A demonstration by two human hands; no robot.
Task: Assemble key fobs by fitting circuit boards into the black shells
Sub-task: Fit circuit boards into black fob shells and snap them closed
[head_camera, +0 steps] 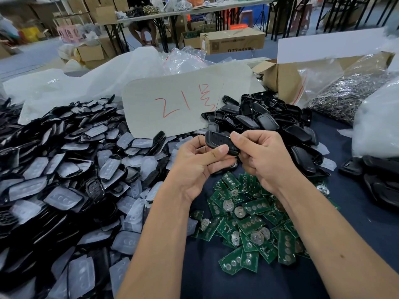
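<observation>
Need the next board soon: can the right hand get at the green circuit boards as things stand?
Probably not yet. The right hand and left hand both grip the black shell, so it is occupied. Otherwise the way looks free: the green circuit boards lie uncovered just below the hands.

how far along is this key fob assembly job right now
Done: no finished fobs can be picked out. In hand: the left hand and right hand both grip one black shell. Left: a pile of green circuit boards, the empty shells behind, and the big heap of shell halves with button pads.
</observation>
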